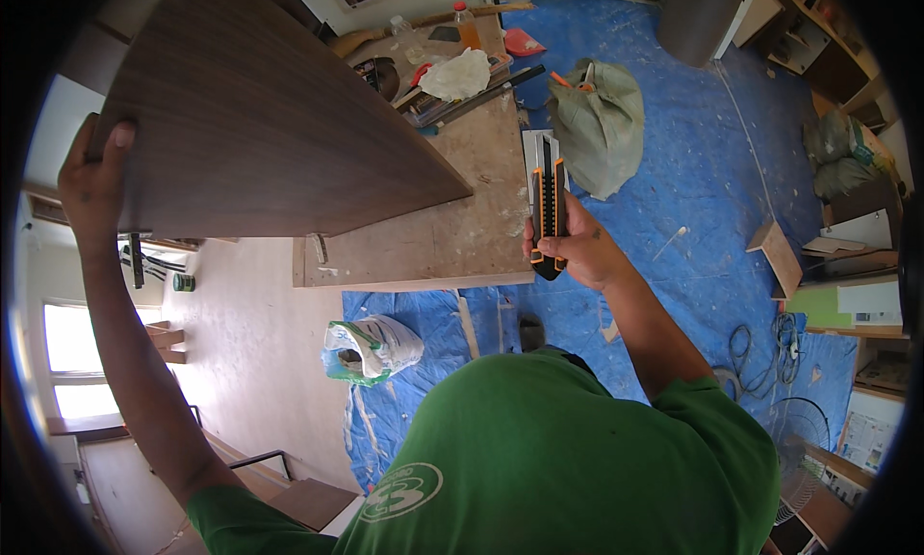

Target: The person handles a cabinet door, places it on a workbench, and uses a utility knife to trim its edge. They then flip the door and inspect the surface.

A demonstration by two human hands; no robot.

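Note:
My left hand [94, 184] grips the left edge of a large dark brown wood-grain panel [260, 122], the thumb lying on its face. The panel is tilted, its right corner resting on a worn wooden worktable [423, 252]. Just off the table's right edge, my right hand [582, 249] is closed around a black and orange utility knife [547, 213], which points away from me. Whether its blade is out I cannot tell. Behind the knife shows a pale flat strip. A small metal piece [320, 251] lies by the panel's lower edge.
On the table's far part are an orange bottle [466, 27], a crumpled white cloth [456, 75] and tools. A grey-green sack [599, 127] sits on the blue floor sheet [693, 170]. A white bag [390, 348] stands before the table. Cables [760, 358] and a fan [801, 449] are at right.

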